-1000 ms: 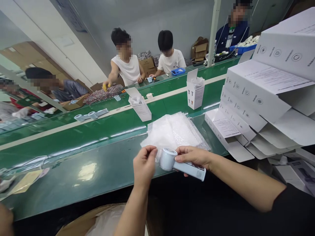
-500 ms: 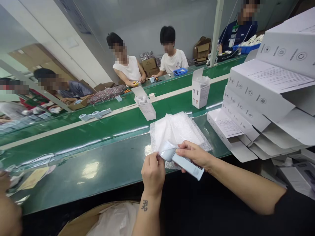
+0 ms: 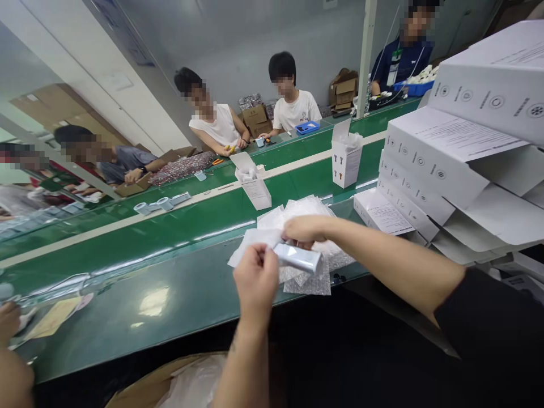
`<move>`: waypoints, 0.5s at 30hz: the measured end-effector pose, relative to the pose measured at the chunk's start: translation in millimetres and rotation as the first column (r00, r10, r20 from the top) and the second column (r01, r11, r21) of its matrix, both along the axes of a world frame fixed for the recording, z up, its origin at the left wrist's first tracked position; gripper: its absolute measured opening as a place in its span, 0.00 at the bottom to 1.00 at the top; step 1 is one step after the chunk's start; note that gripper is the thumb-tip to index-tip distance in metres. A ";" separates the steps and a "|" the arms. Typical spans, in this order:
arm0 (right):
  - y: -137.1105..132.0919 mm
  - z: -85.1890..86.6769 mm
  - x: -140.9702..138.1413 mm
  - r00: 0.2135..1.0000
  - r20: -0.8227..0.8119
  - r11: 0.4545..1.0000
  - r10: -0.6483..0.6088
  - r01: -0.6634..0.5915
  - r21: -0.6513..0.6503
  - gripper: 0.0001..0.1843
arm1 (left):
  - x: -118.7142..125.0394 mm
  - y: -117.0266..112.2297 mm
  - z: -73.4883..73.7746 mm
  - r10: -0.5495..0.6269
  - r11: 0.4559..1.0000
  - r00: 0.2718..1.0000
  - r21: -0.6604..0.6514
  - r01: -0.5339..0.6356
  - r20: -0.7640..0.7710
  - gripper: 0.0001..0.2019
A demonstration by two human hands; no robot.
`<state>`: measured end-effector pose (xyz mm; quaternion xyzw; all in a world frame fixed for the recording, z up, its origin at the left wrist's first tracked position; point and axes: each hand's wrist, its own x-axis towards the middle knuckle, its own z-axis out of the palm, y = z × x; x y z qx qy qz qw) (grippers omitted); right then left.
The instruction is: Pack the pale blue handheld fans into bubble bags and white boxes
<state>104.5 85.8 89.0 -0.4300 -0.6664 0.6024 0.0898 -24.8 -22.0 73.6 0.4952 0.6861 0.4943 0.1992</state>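
A light-blue handheld device [image 3: 300, 258] is held above the near bench, its handle pointing right. Thumb and fingers of my left hand [image 3: 256, 277] are closed on it near its left end. A thin white bag [image 3: 253, 242] spreads out to the left behind those fingers, hiding the device's round head. Closed over the bag's right edge, just above the handle, is my right hand [image 3: 306, 229]; its fingertips are blurred and partly hidden. Beneath the hands lies a stack of clear bubble-wrap bags [image 3: 308, 280].
Folded white cartons [image 3: 429, 175] are piled at the right. Two open white boxes, a nearer one [image 3: 255, 190] and a farther one [image 3: 346, 161], stand on the green conveyor [image 3: 204, 218]. More light-blue devices [image 3: 164, 204] lie there. Several co-workers sit opposite; another person's hand [image 3: 9, 320] shows at left.
My right hand has shifted from the device's handle up and left to the white bag. The bag now spreads leftward over the head, and the handle lies more level.
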 end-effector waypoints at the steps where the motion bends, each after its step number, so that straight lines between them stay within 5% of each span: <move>1: 16.8 14.9 -8.9 0.999 0.040 0.998 0.017 -0.019 0.053 0.08 | -7.2 15.1 12.1 0.005 1.000 0.993 -0.031 -0.001 0.118 0.02; 4: 55.1 64.9 -34.3 0.977 0.206 0.959 0.058 -0.112 0.262 0.07 | -31.4 56.0 49.0 0.013 0.997 0.886 -0.073 0.023 0.463 0.03; 6: 64.4 98.5 -44.7 0.949 0.307 0.926 0.069 -0.175 0.333 0.05 | -46.9 71.2 72.9 -0.003 0.996 0.843 -0.076 0.052 0.537 0.05; 9: 59.7 140.8 -48.3 0.945 0.320 0.881 0.061 -0.201 0.427 0.03 | -66.3 74.5 102.9 -0.044 0.995 0.842 -0.054 0.086 0.538 0.06; 12: 50.4 165.8 -48.3 0.980 0.193 0.803 0.052 -0.156 0.576 0.03 | -82.0 67.7 120.5 -0.045 0.998 0.885 0.056 0.021 0.463 0.07; 15: 44.7 170.2 -60.4 0.997 -0.041 0.844 0.068 -0.035 0.535 0.04 | -92.3 60.2 121.4 -0.018 0.973 0.936 0.221 -0.064 0.352 0.08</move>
